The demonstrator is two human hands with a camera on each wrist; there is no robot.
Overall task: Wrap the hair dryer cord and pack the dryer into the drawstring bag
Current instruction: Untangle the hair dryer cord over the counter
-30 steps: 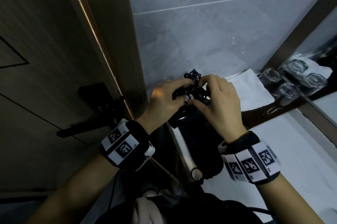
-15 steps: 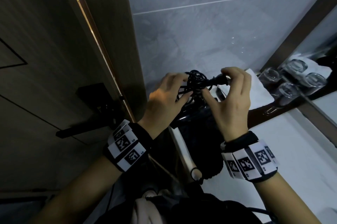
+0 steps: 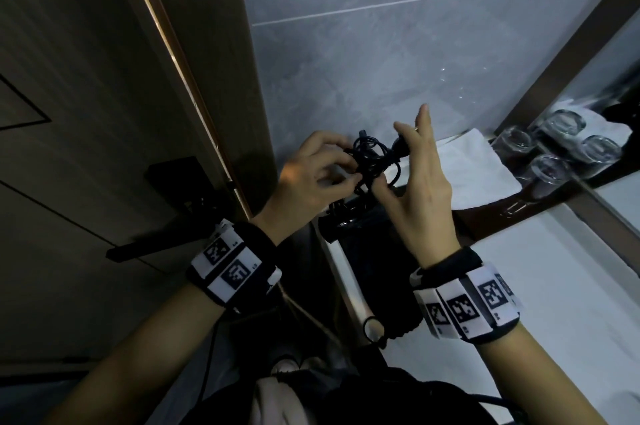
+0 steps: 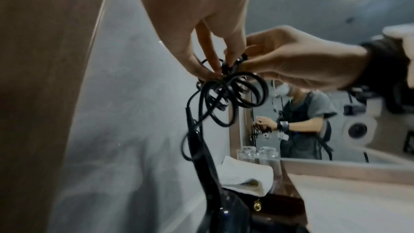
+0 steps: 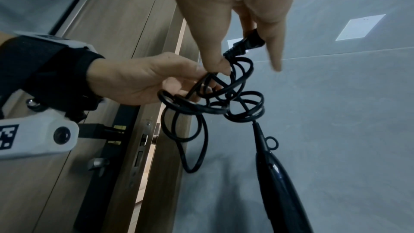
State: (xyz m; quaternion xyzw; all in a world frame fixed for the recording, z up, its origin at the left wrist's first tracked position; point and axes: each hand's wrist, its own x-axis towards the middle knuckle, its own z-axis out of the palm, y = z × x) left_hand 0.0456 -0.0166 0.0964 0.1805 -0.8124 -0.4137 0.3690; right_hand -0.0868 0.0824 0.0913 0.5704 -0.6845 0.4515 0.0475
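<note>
Both hands are raised in front of the grey wall, above the tabletop (image 3: 571,286). The left hand (image 3: 308,178) pinches the bundled loops of the black cord (image 3: 372,161). The right hand (image 3: 420,189) holds the plug (image 5: 245,44) between thumb and a finger, its other fingers spread. The dryer (image 5: 280,178) hangs below the coil, its body just above the dark bag (image 3: 381,272) on the tabletop edge. A white towel (image 3: 471,171) and glasses (image 3: 550,168) lie beyond.

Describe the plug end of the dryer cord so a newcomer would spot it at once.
Start at the grey tiled wall above the white counter. Before it, two hands hold a bundle of thin black cord. The plug is the thick ribbed black stub pinched in the right hand, bulkier than any loop.
</note>
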